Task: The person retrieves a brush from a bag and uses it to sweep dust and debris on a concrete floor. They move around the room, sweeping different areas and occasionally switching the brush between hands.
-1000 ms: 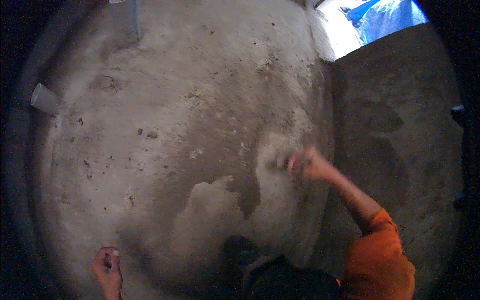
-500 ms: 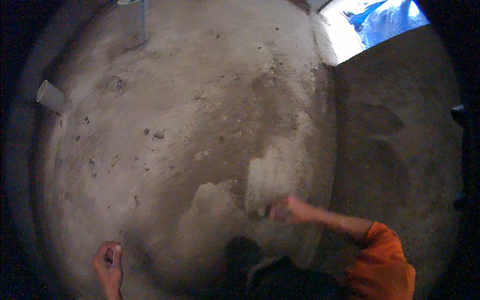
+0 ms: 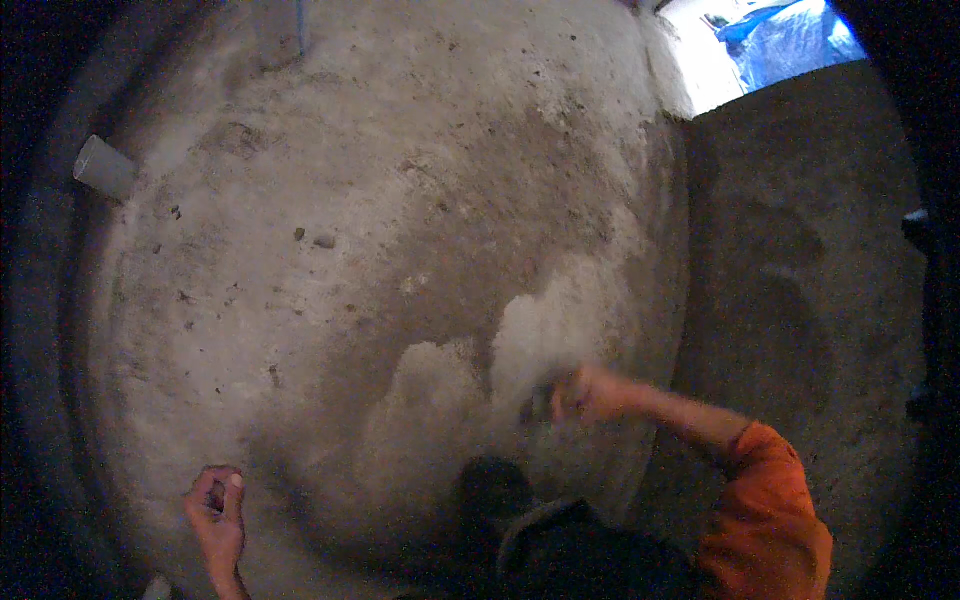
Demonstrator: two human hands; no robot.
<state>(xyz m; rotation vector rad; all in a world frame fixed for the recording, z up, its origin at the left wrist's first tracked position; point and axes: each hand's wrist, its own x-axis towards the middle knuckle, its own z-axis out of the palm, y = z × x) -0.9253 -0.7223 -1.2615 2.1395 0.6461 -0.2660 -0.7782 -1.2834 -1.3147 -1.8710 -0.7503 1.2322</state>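
A rough grey plastered wall fills the view, with a short grey pipe stub jutting out at its upper left, a paler smooth patch low at centre, and blue sheeting in the bright opening at upper right. The left hand rests low against the wall, fingers curled closed on something small I cannot make out. The right hand, blurred, reaches from an orange sleeve with its fingers closed around a dark tool at the patch's lower edge.

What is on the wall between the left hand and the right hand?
In the head view, between the left hand and the right hand lies only rough grey wall with a paler smoothed patch; no separate object shows there.
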